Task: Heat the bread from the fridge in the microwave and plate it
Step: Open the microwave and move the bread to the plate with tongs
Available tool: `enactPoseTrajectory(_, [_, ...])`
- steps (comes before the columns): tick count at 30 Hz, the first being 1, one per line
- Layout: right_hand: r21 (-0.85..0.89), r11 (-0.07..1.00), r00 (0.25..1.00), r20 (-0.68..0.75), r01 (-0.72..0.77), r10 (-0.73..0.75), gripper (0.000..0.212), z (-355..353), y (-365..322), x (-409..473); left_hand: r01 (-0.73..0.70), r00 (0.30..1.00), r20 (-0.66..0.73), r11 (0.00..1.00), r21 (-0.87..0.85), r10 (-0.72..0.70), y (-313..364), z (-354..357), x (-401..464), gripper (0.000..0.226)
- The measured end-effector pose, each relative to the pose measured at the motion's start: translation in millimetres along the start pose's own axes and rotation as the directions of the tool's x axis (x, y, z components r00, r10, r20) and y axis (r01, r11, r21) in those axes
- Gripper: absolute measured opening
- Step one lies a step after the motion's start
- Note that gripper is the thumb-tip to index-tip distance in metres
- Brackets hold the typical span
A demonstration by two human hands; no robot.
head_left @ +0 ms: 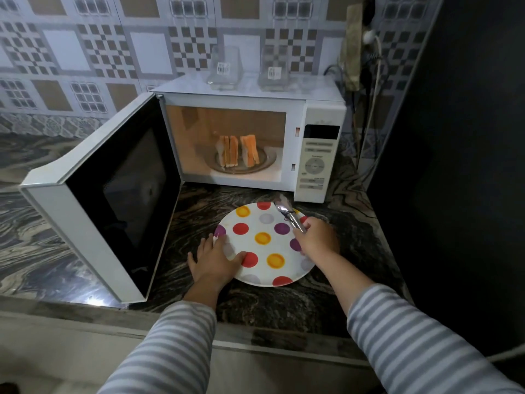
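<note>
Several bread slices (237,150) stand upright on the glass turntable (267,163) inside the white microwave (321,166), whose door (113,200) is swung wide to the left. A white plate with coloured dots (264,223) lies on the counter in front of it. My left hand (216,258) rests flat on the plate's left edge with straight fingers. My right hand (316,236) grips metal tongs (288,214) over the plate's right rim, their tips pointing toward the microwave.
The dark marbled counter (284,308) ends at a front edge below my arms. Two clear glass jars (225,68) stand on top of the microwave. A dark wall (454,166) closes off the right side, with cables and a plug (369,38) behind the microwave.
</note>
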State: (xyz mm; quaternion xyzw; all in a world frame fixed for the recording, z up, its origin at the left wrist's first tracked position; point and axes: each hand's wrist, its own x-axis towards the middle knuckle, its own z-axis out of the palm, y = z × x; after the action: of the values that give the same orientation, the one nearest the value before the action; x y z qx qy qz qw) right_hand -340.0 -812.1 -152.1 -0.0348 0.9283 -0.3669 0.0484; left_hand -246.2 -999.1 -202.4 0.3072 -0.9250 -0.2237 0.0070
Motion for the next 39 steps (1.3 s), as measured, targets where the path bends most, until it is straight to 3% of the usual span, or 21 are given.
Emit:
enactPoseTrajectory(3, [0.168,0.985,0.994,0.113,-0.026,0.007,0.025,-5.4,-7.9,-2.5,0.038,0.998,0.053,0.999,-0.005,-0.037,6.5,-2.6,0.9,0.078])
enactPoseTrajectory(6, [0.276,0.957,0.972,0.235,-0.090,0.024,0.011,-10.0,-18.1,-4.9,0.086,0.996,0.018,0.995,-0.054,-0.085,19.0,-6.2,2.6,0.071])
enactPoseTrajectory(11, [0.472,0.855,0.890,0.455,-0.216,-0.026,0.015,-14.0,-26.1,-0.9,-0.072,0.989,-0.140,0.975,-0.208,0.043,39.3,-20.3,1.4,0.047])
enactPoseTrajectory(14, [0.460,0.876,0.856,0.503,-0.144,-0.123,0.014,-13.1,-21.7,1.0,-0.113,0.993,-0.086,0.778,-0.617,0.076,51.7,-30.0,-1.0,0.048])
enactPoseTrajectory(18, [0.443,0.889,0.842,0.518,-0.116,-0.149,0.013,-5.6,-19.5,-0.3,0.104,0.986,0.157,0.500,-0.860,0.065,65.3,-38.8,-0.3,0.051])
enactPoseTrajectory(20, [0.404,0.910,0.843,0.518,-0.092,-0.145,0.013,-1.0,-20.8,-1.2,0.186,0.970,0.235,0.429,-0.884,0.062,67.6,-39.4,1.0,0.049])
enactPoseTrajectory(25, [0.354,0.935,0.848,0.500,-0.016,-0.175,0.017,2.2,-26.8,-2.8,0.267,0.959,0.282,0.340,-0.902,-0.007,64.8,-35.6,4.2,0.032])
enactPoseTrajectory(31, [0.327,0.943,0.838,0.531,-0.063,-0.128,0.028,-2.7,-32.3,-4.2,0.312,0.946,0.324,0.210,-0.926,0.025,59.2,-41.5,8.8,0.029])
enactPoseTrajectory(35, [0.358,0.929,0.828,0.546,-0.089,-0.131,0.019,-3.5,-29.8,-0.1,0.322,0.945,0.326,0.104,-0.941,0.033,59.2,-48.2,12.8,0.024])
enactPoseTrajectory(37, [0.383,0.922,0.844,0.513,-0.063,-0.155,0.017,-4.3,-28.7,1.1,0.357,0.927,0.363,0.082,-0.931,0.091,59.8,-52.1,11.4,0.016])
enactPoseTrajectory(39, [0.422,0.906,0.850,0.491,-0.039,-0.192,0.013,-4.0,-28.9,1.2,0.382,0.902,0.401,0.141,-0.914,0.157,61.7,-55.0,7.9,0.013])
